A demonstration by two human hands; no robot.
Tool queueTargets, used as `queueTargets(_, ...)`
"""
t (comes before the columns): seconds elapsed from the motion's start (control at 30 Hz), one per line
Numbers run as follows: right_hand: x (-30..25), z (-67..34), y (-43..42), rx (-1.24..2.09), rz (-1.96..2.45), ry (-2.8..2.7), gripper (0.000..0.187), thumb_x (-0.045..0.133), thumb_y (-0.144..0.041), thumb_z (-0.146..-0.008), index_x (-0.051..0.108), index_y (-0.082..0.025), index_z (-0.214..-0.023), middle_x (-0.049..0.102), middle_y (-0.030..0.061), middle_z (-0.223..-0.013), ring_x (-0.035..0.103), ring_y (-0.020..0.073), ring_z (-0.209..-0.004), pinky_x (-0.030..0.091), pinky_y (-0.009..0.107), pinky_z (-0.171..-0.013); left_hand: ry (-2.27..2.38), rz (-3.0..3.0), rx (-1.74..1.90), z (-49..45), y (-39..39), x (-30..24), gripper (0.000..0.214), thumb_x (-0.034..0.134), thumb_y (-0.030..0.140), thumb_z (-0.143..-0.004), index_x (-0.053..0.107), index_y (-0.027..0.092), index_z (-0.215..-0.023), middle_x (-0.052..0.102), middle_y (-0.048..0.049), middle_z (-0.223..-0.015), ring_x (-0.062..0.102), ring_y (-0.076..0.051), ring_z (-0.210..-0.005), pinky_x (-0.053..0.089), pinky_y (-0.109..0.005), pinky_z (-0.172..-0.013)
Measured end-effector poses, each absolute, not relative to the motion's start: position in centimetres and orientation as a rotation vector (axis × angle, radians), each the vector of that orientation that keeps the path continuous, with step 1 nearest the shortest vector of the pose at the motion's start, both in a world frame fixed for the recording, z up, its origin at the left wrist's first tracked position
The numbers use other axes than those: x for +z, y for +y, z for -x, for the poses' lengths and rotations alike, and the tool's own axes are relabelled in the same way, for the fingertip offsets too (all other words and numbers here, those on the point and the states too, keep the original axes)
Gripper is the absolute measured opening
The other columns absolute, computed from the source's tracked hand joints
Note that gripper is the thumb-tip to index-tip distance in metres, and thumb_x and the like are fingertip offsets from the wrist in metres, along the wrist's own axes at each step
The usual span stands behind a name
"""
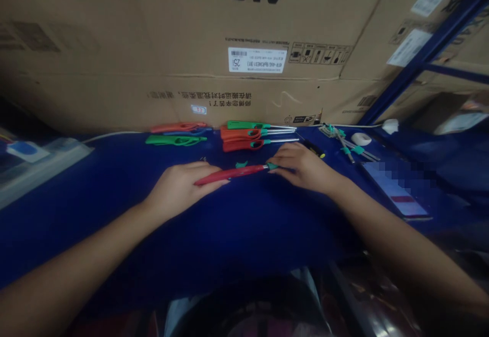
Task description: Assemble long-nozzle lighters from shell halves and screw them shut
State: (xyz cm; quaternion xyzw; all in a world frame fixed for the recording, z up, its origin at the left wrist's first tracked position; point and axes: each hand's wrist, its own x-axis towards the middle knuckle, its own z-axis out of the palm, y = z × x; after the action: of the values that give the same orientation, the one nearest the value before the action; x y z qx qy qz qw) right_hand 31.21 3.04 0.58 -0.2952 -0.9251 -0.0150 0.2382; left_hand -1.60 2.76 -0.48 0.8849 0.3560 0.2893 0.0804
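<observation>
A red long-nosed lighter body (233, 173) lies across the blue-covered table (114, 184) between my hands. My left hand (181, 186) is closed over its handle end. My right hand (303, 166) pinches the other end, at a small teal part (272, 165). A loose teal piece (241, 164) lies just behind the lighter. Further back lie finished lighters: a green one (248, 125) and two orange ones (244, 134) with metal tubes pointing right, plus empty red (178, 127) and green (173, 140) handle shells on the left.
Large cardboard boxes (191, 46) form a wall behind the table. Metal tubes with teal ends (349, 146) and a white tape roll (361, 138) lie at the right. A phone (397, 189) rests by my right forearm. A clear tray (38, 161) sits at the left edge.
</observation>
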Motion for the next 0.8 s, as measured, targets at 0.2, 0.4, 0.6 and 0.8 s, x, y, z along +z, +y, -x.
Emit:
queueTargets(0.2, -0.3, -29.5, 1.7, -0.188, 0.697, -2.497, 0.021, 0.055, -0.026, -0.101, 0.069, -0.015, -0.110, 0.073, 0.0107, -0.093, 0.062, 0.0226, -0.088, 0.051, 0.038, -0.078, 0.942, -2.570, 0.854, 0.7, 1.6, -0.5, 0.023, 0.065, 0.040, -0.095, 0.077, 0.021, -0.098, 0.073, -0.0011, -0.085, 0.067, -0.014, -0.073, 0.048, -0.023, -0.070)
queueTargets(0.4, -0.7, -29.3, 1.5, -0.317, 0.598, -2.453, 0.019, 0.053, -0.019, -0.100, 0.067, -0.012, -0.110, 0.070, 0.0122, -0.089, 0.061, 0.0230, -0.082, 0.054, 0.040, -0.073, 1.065, -2.100, 0.731, 0.1, 1.7, -0.7, 0.036, 0.070, 0.050, -0.087, 0.077, 0.016, -0.080, 0.063, 0.0004, -0.061, 0.055, -0.012, -0.054, 0.040, -0.022, -0.051)
queueTargets(0.6, -0.8, -28.6, 0.9, -0.277, 0.581, -2.461, 0.018, 0.049, -0.014, -0.099, 0.065, -0.012, -0.106, 0.067, 0.0107, -0.082, 0.058, 0.0214, -0.076, 0.054, 0.038, -0.071, 1.031, -2.000, 0.666, 0.0, 1.8, -0.9, 0.037, 0.071, 0.050, -0.087, 0.075, 0.015, -0.077, 0.059, 0.0028, -0.056, 0.048, -0.009, -0.049, 0.035, -0.020, -0.046)
queueTargets(0.8, -0.7, -28.4, 0.8, -0.263, 0.569, -2.537, 0.022, 0.044, -0.010, -0.099, 0.066, -0.010, -0.100, 0.065, 0.0107, -0.076, 0.054, 0.0209, -0.073, 0.054, 0.038, -0.069, 0.807, -2.474, 0.870, 0.2, 1.4, -1.1, 0.018, 0.071, 0.033, -0.091, 0.076, 0.017, -0.096, 0.074, -0.0017, -0.082, 0.067, -0.014, -0.071, 0.049, -0.023, -0.068)
